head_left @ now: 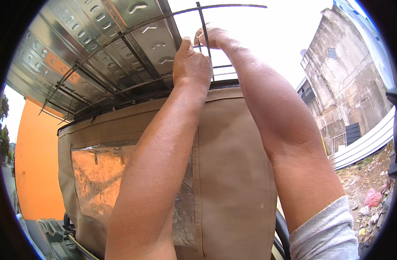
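Observation:
Both arms reach up to a roof rack of dark ribbed metal bars (148, 20). My left hand (192, 67) is closed beside the edge of the shiny metal sheets (153, 43), thumb up; what its fingers hold is hidden behind it. Just beyond and to the right, my right hand (213, 37) is closed in a pinch next to the upright bar, around something small that I cannot make out. Slotted and ridged, the sheets lie over the rack at upper left. Below the hands hangs a brown canvas cover (235, 151) with a clear plastic window (99, 173).
An orange wall (38, 160) stands at left. To the right are a weathered concrete building (337, 65), a white corrugated sheet fence (363, 145) and ground strewn with rubbish (371, 203). Grey-green plastic pieces (58, 236) sit at lower left.

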The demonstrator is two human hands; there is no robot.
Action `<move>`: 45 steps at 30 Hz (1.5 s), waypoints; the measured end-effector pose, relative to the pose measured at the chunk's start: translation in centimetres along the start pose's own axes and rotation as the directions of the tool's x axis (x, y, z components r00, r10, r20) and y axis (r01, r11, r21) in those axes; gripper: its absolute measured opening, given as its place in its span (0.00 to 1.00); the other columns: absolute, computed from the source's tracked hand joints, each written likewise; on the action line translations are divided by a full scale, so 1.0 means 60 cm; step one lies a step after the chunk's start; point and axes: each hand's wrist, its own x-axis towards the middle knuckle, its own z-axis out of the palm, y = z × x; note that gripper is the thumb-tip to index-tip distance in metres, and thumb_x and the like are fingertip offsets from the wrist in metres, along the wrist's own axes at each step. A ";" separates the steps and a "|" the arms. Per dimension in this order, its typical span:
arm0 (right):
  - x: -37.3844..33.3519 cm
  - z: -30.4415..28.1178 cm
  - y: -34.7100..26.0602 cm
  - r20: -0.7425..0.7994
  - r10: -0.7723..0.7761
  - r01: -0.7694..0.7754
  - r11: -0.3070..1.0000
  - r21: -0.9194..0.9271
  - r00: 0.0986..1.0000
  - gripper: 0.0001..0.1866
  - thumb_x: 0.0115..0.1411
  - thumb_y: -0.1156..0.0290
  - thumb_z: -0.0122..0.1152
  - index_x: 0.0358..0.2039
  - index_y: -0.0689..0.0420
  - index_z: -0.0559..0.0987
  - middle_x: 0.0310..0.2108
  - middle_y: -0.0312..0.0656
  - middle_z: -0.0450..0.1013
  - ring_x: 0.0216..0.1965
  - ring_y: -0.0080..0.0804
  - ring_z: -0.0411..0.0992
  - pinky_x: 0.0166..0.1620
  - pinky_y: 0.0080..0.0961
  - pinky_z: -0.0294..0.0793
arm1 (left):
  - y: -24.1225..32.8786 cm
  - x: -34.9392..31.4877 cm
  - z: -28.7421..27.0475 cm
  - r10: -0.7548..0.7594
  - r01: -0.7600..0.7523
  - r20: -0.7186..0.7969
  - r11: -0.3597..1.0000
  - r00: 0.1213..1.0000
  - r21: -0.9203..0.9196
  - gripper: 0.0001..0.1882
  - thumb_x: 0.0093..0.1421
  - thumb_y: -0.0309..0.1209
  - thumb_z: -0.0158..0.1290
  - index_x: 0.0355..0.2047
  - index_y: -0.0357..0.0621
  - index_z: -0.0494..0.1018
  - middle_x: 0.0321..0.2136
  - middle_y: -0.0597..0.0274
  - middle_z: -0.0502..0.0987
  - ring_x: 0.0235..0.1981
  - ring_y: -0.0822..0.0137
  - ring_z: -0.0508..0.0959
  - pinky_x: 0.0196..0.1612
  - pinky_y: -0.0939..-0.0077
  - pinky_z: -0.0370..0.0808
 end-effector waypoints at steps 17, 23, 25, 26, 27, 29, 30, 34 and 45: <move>-0.028 -0.028 0.050 0.173 -0.274 0.109 0.771 0.628 0.946 0.17 0.45 0.59 0.68 0.33 0.57 0.83 0.31 0.41 0.76 0.38 0.28 0.74 0.47 0.29 0.73 | 0.028 0.022 0.036 -0.118 0.142 -0.175 0.982 0.977 0.126 0.11 0.65 0.35 0.51 0.39 0.65 0.84 0.30 0.84 0.83 0.38 0.81 0.76 0.51 0.63 0.52; -0.027 -0.027 0.045 0.182 -0.279 0.108 0.773 0.625 0.943 0.13 0.40 0.63 0.63 0.24 0.57 0.82 0.21 0.39 0.74 0.27 0.26 0.72 0.34 0.27 0.70 | 0.028 0.029 0.032 -0.020 0.021 -0.014 0.995 1.000 0.093 0.11 0.65 0.36 0.53 0.43 0.66 0.83 0.35 0.86 0.82 0.42 0.80 0.75 0.52 0.62 0.52; -0.031 -0.037 0.033 0.218 -0.192 0.036 0.822 0.569 0.957 0.16 0.34 0.67 0.60 0.27 0.60 0.82 0.24 0.46 0.76 0.29 0.33 0.74 0.34 0.35 0.70 | 0.033 0.032 0.030 -0.028 0.028 -0.001 0.996 1.000 0.082 0.11 0.63 0.35 0.54 0.43 0.67 0.83 0.36 0.87 0.82 0.43 0.81 0.74 0.52 0.61 0.52; -0.033 -0.040 0.027 0.230 -0.135 -0.008 0.847 0.531 0.964 0.18 0.33 0.69 0.59 0.28 0.61 0.83 0.25 0.48 0.76 0.30 0.36 0.74 0.34 0.37 0.70 | 0.037 0.036 0.033 -0.060 0.060 -0.003 0.995 0.998 0.077 0.11 0.63 0.35 0.55 0.43 0.67 0.83 0.36 0.87 0.82 0.43 0.81 0.74 0.52 0.60 0.52; -0.032 -0.041 0.019 0.266 -0.091 -0.055 0.867 0.496 0.960 0.20 0.30 0.70 0.61 0.29 0.60 0.82 0.28 0.50 0.76 0.35 0.40 0.74 0.41 0.45 0.70 | 0.042 0.043 0.039 -0.032 0.029 0.019 0.992 0.999 0.123 0.12 0.65 0.38 0.53 0.47 0.65 0.81 0.40 0.83 0.81 0.46 0.79 0.73 0.54 0.60 0.52; -0.026 -0.038 0.007 0.289 -0.012 -0.101 0.922 0.374 0.957 0.20 0.32 0.71 0.62 0.32 0.60 0.82 0.32 0.53 0.76 0.38 0.43 0.75 0.45 0.48 0.71 | 0.055 0.066 0.060 -0.018 -0.076 0.112 0.629 0.994 0.774 0.18 0.67 0.45 0.48 0.54 0.60 0.76 0.47 0.76 0.78 0.53 0.75 0.70 0.60 0.61 0.52; -0.022 -0.032 0.005 0.278 0.006 -0.116 0.917 0.382 0.960 0.19 0.36 0.71 0.61 0.33 0.62 0.82 0.31 0.54 0.76 0.37 0.42 0.75 0.44 0.45 0.72 | 0.061 0.078 0.073 -0.054 -0.188 0.186 -0.040 0.981 0.981 0.21 0.68 0.48 0.46 0.56 0.58 0.73 0.50 0.73 0.76 0.56 0.72 0.68 0.62 0.62 0.51; 0.002 -0.014 0.009 0.296 -0.083 0.024 0.981 0.195 0.951 0.17 0.44 0.69 0.61 0.36 0.62 0.82 0.31 0.51 0.77 0.35 0.34 0.75 0.43 0.37 0.75 | 0.072 0.098 0.089 -0.107 -0.310 0.310 -0.602 0.945 0.736 0.28 0.69 0.54 0.41 0.58 0.48 0.67 0.57 0.63 0.69 0.64 0.68 0.59 0.69 0.65 0.43; 0.017 -0.001 0.028 0.356 -0.275 0.188 0.947 0.260 0.893 0.10 0.54 0.72 0.57 0.31 0.65 0.81 0.27 0.45 0.78 0.30 0.26 0.73 0.35 0.26 0.72 | 0.059 0.056 0.060 -0.177 0.180 -0.033 0.973 0.984 0.146 0.21 0.67 0.46 0.46 0.54 0.53 0.76 0.56 0.69 0.75 0.67 0.63 0.60 0.70 0.47 0.27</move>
